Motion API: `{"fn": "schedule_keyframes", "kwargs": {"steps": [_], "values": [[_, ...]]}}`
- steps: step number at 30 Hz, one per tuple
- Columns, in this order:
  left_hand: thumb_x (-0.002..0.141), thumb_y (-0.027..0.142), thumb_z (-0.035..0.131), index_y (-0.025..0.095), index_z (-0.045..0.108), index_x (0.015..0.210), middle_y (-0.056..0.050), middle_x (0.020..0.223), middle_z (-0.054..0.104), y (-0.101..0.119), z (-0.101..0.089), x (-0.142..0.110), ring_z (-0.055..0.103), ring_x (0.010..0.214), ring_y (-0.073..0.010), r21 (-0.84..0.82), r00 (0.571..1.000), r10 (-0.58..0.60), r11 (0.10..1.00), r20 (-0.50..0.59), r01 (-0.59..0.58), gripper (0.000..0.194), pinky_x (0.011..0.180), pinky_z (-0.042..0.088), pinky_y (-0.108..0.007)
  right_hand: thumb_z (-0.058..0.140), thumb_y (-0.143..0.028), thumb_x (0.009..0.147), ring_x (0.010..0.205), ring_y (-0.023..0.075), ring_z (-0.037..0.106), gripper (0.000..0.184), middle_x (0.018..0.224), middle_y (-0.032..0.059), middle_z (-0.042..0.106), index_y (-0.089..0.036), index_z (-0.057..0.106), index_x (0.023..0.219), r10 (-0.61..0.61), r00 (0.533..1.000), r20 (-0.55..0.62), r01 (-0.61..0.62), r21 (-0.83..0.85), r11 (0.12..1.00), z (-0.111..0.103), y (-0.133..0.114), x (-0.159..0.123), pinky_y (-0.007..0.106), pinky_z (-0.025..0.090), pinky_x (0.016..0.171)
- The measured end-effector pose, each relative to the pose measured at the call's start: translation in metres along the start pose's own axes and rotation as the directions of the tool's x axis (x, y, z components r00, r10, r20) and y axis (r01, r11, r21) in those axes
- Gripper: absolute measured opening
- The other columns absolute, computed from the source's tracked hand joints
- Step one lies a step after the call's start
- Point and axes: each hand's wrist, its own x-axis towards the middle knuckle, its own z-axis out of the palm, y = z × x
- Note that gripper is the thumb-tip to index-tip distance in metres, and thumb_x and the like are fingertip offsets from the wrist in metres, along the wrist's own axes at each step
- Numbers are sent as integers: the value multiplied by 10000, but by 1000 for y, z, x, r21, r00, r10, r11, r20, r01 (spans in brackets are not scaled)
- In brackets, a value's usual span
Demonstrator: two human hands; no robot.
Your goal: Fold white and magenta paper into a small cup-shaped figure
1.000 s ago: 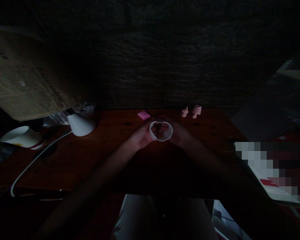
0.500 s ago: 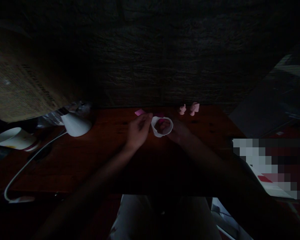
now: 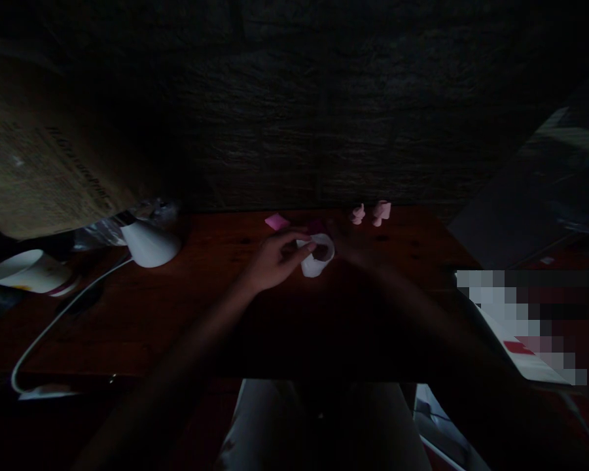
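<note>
Apparently to steady it, the left hand [image 3: 277, 258] grasps a white, round, paper-like cup [image 3: 315, 265] in front and right of the flat, bright-pink square [image 3: 276, 222]; the right hand's [image 3: 344, 244] shadowed grip cannot be told. Two pale-pink, knobby pieces [image 3: 381, 212] stand right of the square.

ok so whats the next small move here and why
I'd probably steady the white cup with the left hand, since its thumb and a finger are already at the near-left rim. The right hand is beside the cup, but too dark to tell whether it supports it.
</note>
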Motion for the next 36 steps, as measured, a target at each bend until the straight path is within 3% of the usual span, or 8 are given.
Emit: {"fn": "schedule_keyframes", "kwargs": {"steps": [4,9,14,17,23,28,32,36], "values": [[872,356,718,201,739,1021,-124,1214,706,6,-17,1,651,1147,-239,143,988,153,978,1,-151,216,984,494,-377,599,-358,941,1056,285,619,219,1006,128,708,-209,648,789,-71,997,-31,62,-234,970,-21,-9,-3,403,447,924],[825,405,762,233,743,1079,-57,972,724,10,-27,-2,625,724,-153,197,993,101,974,66,-113,307,709,484,-268,581,-334,919,759,191,632,219,809,65,702,-181,706,824,-196,979,47,200,-377,904,-41,-20,-8,302,470,690],[813,286,770,244,715,1177,-27,871,689,12,-19,-5,594,679,-149,102,984,66,991,166,-83,371,678,466,-252,697,-381,805,639,136,620,296,844,37,733,-177,760,1009,-172,883,436,280,-197,940,-59,-32,-20,248,466,576],[843,246,732,248,709,1182,-27,866,683,9,-15,-5,613,740,-166,94,972,86,990,216,-109,340,745,477,-271,755,-329,745,623,127,629,321,868,28,745,-185,766,1031,-84,831,549,233,-207,950,-58,-34,-25,235,472,560],[865,234,694,236,707,1132,-46,952,684,4,-13,-4,620,800,-179,122,966,85,986,243,-117,268,795,475,-292,743,-186,743,536,99,601,444,919,12,742,-212,686,1183,-70,812,579,185,-141,973,-35,-30,-29,193,432,455],[827,242,718,235,723,1031,-17,820,665,4,-14,0,605,745,-173,130,961,29,989,275,-67,205,729,453,-267,707,-135,761,455,96,565,491,926,19,741,-225,654,1241,-71,825,561,195,-165,967,-23,-26,-31,209,407,399],[793,232,737,224,740,930,15,699,646,3,-17,9,576,636,-149,88,941,-21,996,337,-9,138,637,409,-238,679,-95,763,447,88,563,429,944,23,729,-222,660,1172,-63,834,549,209,-208,956,-23,-24,-30,206,406,394],[727,158,769,225,752,832,-4,790,720,7,-19,23,617,697,-164,74,912,-46,997,408,18,125,694,430,-250,687,-71,739,464,95,582,386,906,14,727,-221,659,1094,-74,831,552,231,-220,948,-22,-23,-29,203,411,413]]}}
